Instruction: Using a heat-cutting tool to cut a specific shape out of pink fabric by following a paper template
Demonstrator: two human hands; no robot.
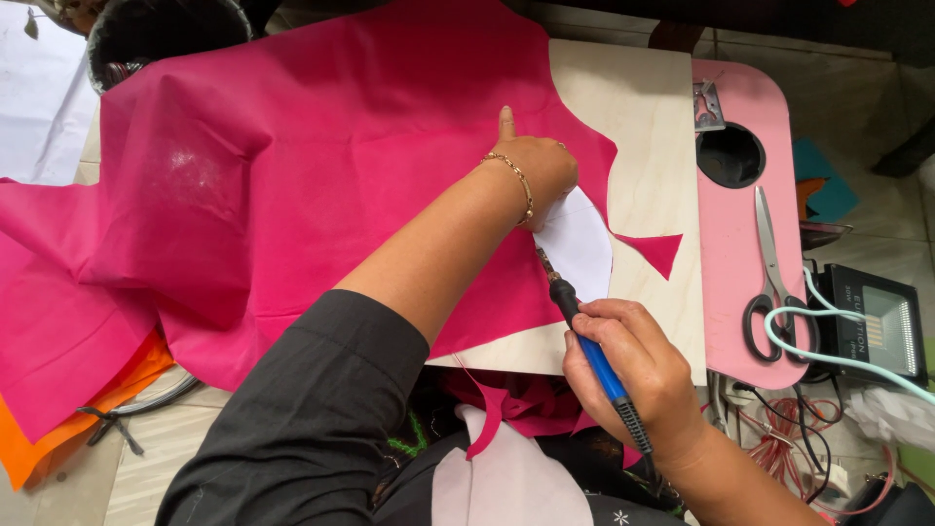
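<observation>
Pressing down at about 12 o'clock from the wearer, the left hand (538,166) is laid flat on a white curved paper template (579,244), itself resting on a large sheet of magenta-pink fabric (292,175); the fingers are spread and nothing is grasped, apparently so that pattern and cloth are kept from sliding. The right hand (638,375), at about 4 o'clock, is clenched around a blue-handled pen-shaped hot cutting tool (594,360), held slanted like a pencil with its tip brought to the template's lower left edge. Whether the tip actually touches the fabric cannot be told, since the wrist partly hides it. A small magenta triangular offcut (654,248) lies just right of the template.

The cloth is spread over a pale plywood board (643,117) on the counter, whose bare strip at 1 o'clock leaves open room. Its right edge meets a pink plastic tray with a round hole (730,234), where long steel scissors with black handles (774,282) are parked, clear of the cutting line. At 3 o'clock a black box-shaped lamp (877,331) and cables crowd the edge.
</observation>
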